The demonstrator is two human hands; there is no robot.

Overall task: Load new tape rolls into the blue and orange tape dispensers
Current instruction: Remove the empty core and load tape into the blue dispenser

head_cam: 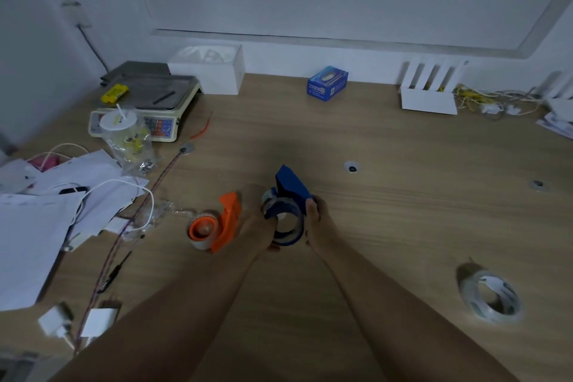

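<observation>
Just below frame centre, we clamp our left hand point(257, 220) and right hand point(316, 220) around the blue dispenser point(290, 192), steadying it to seat its roll.

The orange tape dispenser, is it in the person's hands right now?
No, the orange tape dispenser lies on the table, while both hands hold the blue tape dispenser.

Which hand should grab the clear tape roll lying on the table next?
Probably the right hand. The loose tape roll lies on the table's right side, nearer that hand. The left hand is farther from it, beside the orange dispenser, and can keep the blue dispenser steady.
</observation>
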